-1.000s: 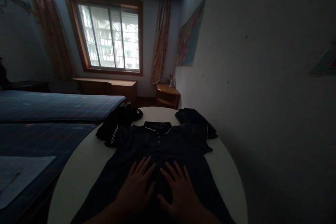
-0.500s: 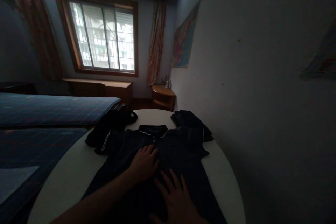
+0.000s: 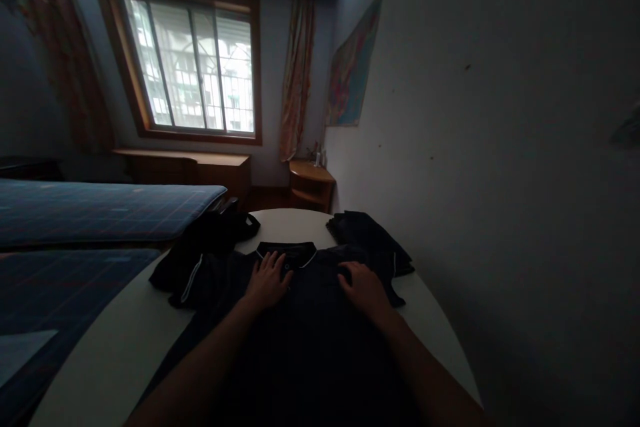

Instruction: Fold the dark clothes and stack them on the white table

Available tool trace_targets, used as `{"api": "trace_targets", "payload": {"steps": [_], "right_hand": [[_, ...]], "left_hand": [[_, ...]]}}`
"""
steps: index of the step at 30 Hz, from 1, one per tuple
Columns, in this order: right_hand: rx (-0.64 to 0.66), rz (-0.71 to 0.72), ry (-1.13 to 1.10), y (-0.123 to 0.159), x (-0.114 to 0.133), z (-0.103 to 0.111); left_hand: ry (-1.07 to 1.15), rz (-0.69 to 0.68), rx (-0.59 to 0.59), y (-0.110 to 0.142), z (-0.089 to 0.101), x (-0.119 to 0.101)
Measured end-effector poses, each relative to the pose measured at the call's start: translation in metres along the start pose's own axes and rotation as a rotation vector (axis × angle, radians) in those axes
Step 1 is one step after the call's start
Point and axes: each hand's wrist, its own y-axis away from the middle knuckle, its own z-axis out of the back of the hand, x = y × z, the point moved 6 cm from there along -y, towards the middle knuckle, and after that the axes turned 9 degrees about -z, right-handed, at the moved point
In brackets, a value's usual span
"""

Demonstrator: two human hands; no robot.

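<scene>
A dark navy polo shirt (image 3: 310,333) lies spread out on a round white table (image 3: 120,320), its collar (image 3: 295,253) at the far side. White piping edges the collar and the sleeves. My left hand (image 3: 269,282) rests flat on the shirt just below the collar, fingers apart, beside the buttons. On the right side of the chest lies my right hand (image 3: 366,288), its fingers slightly bent and pointing left, with the thumb apart. Neither hand grips the cloth as far as the dim light shows.
A heap of black cloth (image 3: 200,240) lies at the table's far left and folded dark clothing (image 3: 370,237) at the far right. Beds with blue checked covers (image 3: 110,210) stand to the left. A white wall (image 3: 500,213) runs along the right, and a corner shelf (image 3: 313,177) is behind.
My right hand has moved away from me, up from the lower shirt to the right chest. My left hand has slid up and slightly left to the collar.
</scene>
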Motion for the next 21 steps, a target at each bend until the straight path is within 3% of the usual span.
{"api": "trace_targets", "payload": {"steps": [4, 9, 12, 15, 17, 21], "right_hand": [[-0.155, 0.022, -0.076, 0.003, -0.020, 0.016], [-0.496, -0.154, 0.005, 0.002, -0.058, 0.048], [-0.497, -0.195, 0.020, 0.001, -0.070, 0.048], [-0.489, -0.195, -0.010, 0.001, -0.072, 0.050], [-0.476, -0.224, -0.045, 0.002, -0.072, 0.054], [-0.424, -0.303, -0.121, 0.002, -0.070, 0.060]], "left_hand": [[-0.022, -0.002, -0.050, 0.006, 0.009, 0.000], [-0.012, -0.164, -0.187, 0.012, 0.023, -0.020], [0.062, -0.255, -0.099, 0.015, 0.016, -0.031], [0.087, -0.241, -0.032, 0.017, 0.012, -0.033], [0.072, -0.258, -0.049, 0.017, 0.016, -0.036], [0.084, -0.435, -0.095, 0.015, 0.023, -0.050]]}}
